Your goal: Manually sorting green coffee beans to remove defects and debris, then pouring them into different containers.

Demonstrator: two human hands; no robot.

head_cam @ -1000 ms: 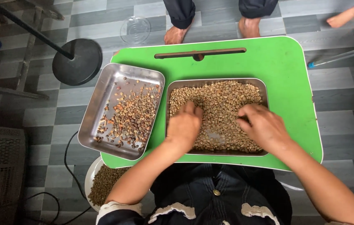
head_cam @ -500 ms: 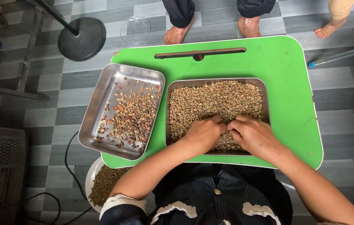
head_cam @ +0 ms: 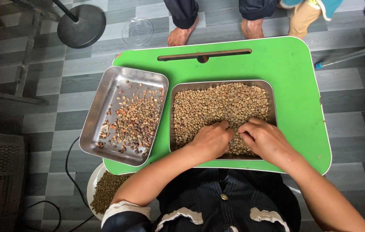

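Resting loosely curled on the beans [head_cam: 217, 103], both hands [head_cam: 238, 139] crowd the tray's [head_cam: 223, 83] near edge (far half open)

Under my fingers [head_cam: 229, 127] I see matt, pale beans [head_cam: 217, 105] in a brushed steel tray [head_cam: 272, 103]. Left of them, a shinier steel tray [head_cam: 101, 116] holds darker, duller beans [head_cam: 135, 120]. The worktop [head_cam: 294, 77] looks like smooth green plastic with a white edge; beyond it, the floor [head_cam: 350, 111] is grey wood-grain planks.

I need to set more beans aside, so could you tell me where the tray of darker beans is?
In the head view, the tray of darker beans sits on the green table's left side, beside the full tray.
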